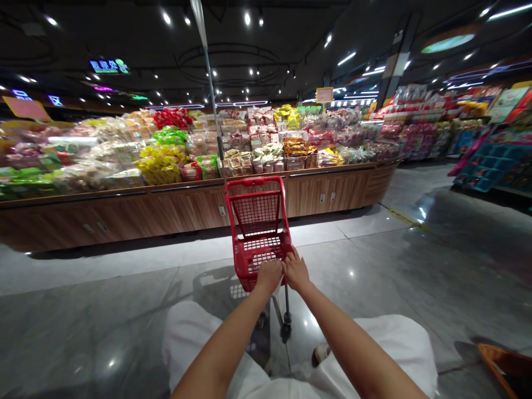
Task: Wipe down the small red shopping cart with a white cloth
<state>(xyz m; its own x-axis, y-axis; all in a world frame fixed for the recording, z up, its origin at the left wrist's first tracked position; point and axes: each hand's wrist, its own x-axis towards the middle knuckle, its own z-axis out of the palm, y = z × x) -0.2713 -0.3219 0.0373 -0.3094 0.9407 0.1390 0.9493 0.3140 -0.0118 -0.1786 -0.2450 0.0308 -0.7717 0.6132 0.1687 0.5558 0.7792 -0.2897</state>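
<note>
A small red shopping cart [257,227] stands in front of me on the shiny grey floor, its mesh basket holding nothing I can see. Both my hands rest side by side on its near edge, where the handle is. My left hand [269,275] is curled over that edge. My right hand [295,270] grips it too, fingers wrapped forward. A thin metal pole [211,94] rises from the cart toward the ceiling. My white-clad legs show below my forearms.
A long curved wooden display counter [166,208] piled with packaged snacks runs across the aisle ahead. More shelves [419,127] and blue crates [486,166] stand at the right. An orange basket edge [502,363] shows at the bottom right.
</note>
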